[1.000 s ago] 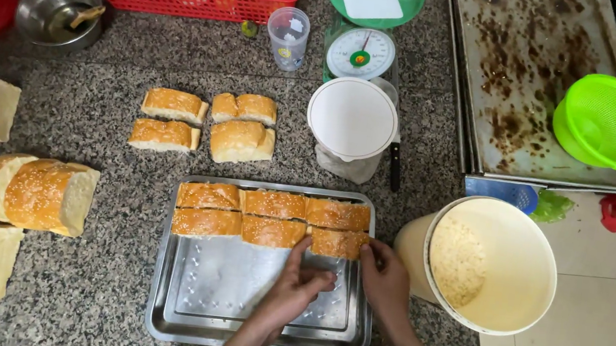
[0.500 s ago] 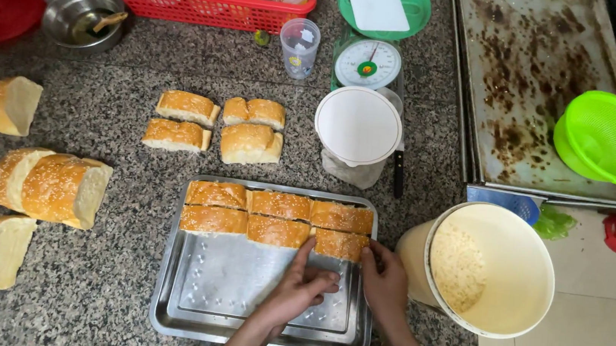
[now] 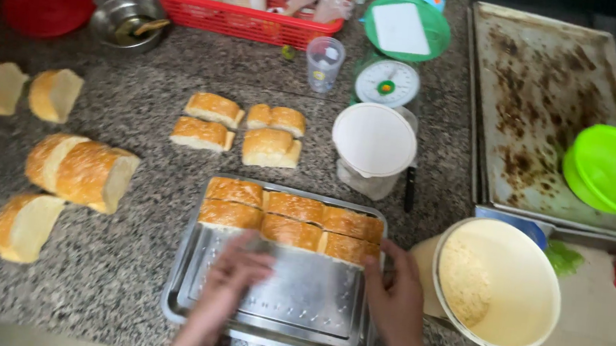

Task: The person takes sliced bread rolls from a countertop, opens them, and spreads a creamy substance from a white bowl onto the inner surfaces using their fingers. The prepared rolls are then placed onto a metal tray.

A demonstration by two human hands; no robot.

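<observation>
Bread loaves [image 3: 76, 169] lie cut on the granite at far left; the left hand [image 3: 231, 283] rests flat and empty in the steel tray [image 3: 278, 315] below the toasted slices [image 3: 292, 219]; the right hand [image 3: 394, 296], fingers loosely spread, grips nothing at the tray's right rim, beside a cream bucket [image 3: 502, 285]

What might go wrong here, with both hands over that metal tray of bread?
The tray sits close to the counter's front edge; a shove from the left hand or right hand might tip it off. The tilted cream bucket hangs past the counter and could spill its crumbs. The bread pieces are packed tightly, so a nudge may dislodge them.
</observation>
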